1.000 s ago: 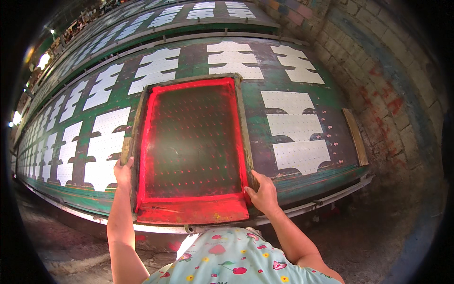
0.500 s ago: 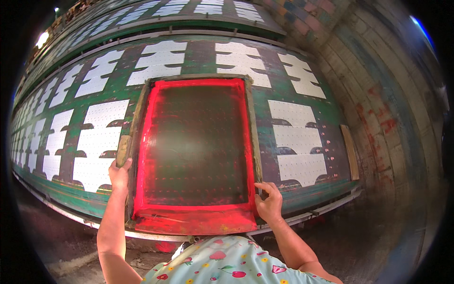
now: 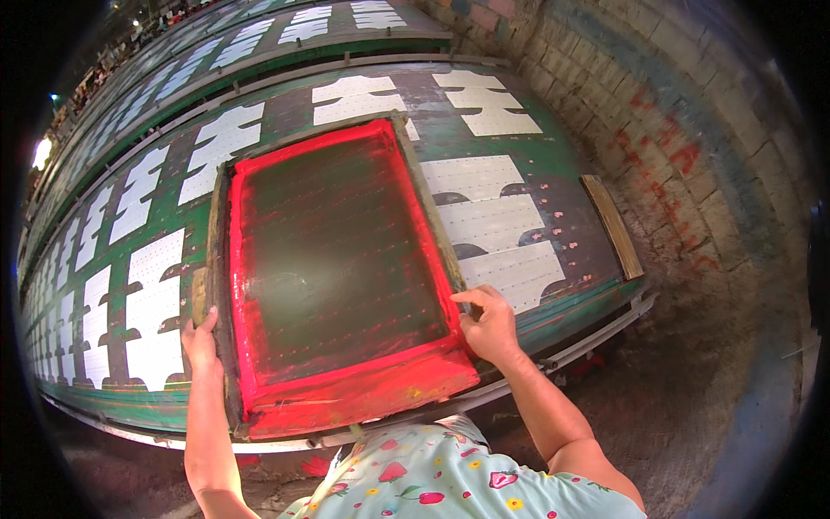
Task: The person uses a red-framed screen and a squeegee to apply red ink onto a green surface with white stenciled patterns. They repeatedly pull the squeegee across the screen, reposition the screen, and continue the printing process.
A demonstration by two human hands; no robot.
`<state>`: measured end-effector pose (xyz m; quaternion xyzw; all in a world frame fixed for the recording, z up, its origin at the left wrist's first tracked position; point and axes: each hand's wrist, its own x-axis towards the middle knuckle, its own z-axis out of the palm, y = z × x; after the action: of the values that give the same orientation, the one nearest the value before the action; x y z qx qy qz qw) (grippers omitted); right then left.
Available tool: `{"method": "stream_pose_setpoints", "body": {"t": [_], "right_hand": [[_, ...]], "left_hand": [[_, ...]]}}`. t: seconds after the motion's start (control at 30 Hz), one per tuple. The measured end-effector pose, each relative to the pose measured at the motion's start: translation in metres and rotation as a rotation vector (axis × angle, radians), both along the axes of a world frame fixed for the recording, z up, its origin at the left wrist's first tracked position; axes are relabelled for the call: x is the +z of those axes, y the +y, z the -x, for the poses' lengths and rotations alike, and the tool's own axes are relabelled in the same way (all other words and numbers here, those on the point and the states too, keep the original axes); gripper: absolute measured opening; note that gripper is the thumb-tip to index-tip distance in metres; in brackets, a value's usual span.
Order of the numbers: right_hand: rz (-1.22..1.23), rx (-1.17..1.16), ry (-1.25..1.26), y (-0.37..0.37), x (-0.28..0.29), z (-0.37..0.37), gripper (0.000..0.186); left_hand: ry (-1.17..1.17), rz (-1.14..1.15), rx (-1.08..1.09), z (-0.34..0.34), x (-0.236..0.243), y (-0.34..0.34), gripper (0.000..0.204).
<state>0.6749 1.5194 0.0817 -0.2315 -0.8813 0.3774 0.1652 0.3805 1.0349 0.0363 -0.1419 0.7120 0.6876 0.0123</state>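
A screen-printing frame [image 3: 337, 251] with a dark mesh and a bright red border is in front of me, over the near side of the long green table [image 3: 177, 424]. My left hand [image 3: 201, 344] is closed around the wooden handle [image 3: 200, 294] on its left side. Bent fingers of my right hand [image 3: 488, 324] grip its right edge near the lower corner. White cut pieces [image 3: 156, 311] with small dots lie in rows to the left. The frame's right edge overlaps part of another white set [image 3: 497, 225]. Whatever lies beneath the frame is hidden.
A wooden strip [image 3: 612, 227] lies at the table's right end. Beyond it rises a block wall [image 3: 666, 147] with red marks. A metal rail [image 3: 553, 368] runs along the near edge. Behind stands another long table with white pieces [image 3: 307, 24].
The frame has shifted right relative to the white pieces, now overlapping the right-hand set, and looks slanted. Both hands have moved with it. My view has turned as well.
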Motion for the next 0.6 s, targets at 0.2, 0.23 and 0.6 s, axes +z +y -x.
{"method": "stream_pose_setpoints", "body": {"t": [0.2, 0.23, 0.6], "right_hand": [[0.006, -0.087, 0.091, 0.122, -0.024, -0.043, 0.04], [0.002, -0.101, 0.111, 0.141, -0.031, -0.053, 0.042], [0.199, -0.211, 0.165, 0.305, -0.078, -0.133, 0.046]], "left_hand": [[0.034, 0.005, 0.008, -0.045, -0.012, 0.131, 0.046], [0.032, -0.006, 0.016, -0.054, -0.016, 0.154, 0.044], [0.106, 0.157, 0.04, -0.146, -0.026, 0.334, 0.046]]}}
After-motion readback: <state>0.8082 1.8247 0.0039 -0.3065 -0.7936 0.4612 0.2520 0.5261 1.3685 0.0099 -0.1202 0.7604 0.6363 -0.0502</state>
